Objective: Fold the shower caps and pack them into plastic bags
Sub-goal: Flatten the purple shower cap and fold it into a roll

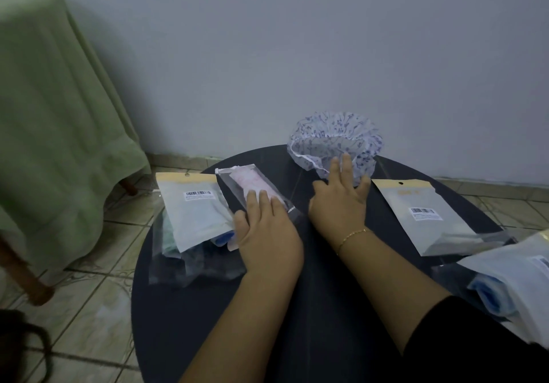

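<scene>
A clear plastic bag (237,179) with a folded pink shower cap inside lies on the round dark table (225,317), left of centre. My left hand (264,228) rests flat on the near end of that bag, fingers together. An unfolded white shower cap with blue print (332,136) stands puffed up at the table's far edge. My right hand (341,201) reaches toward it with fingers spread, the fingertips touching its lower rim. Whether it grips the cap I cannot tell.
A stack of packed bags with a barcode label (193,213) lies at the table's left edge. Another labelled bag (427,213) lies at the right, and more bags holding blue caps (511,281) sit at the near right. A green-draped chair (53,115) stands to the left on the tiled floor.
</scene>
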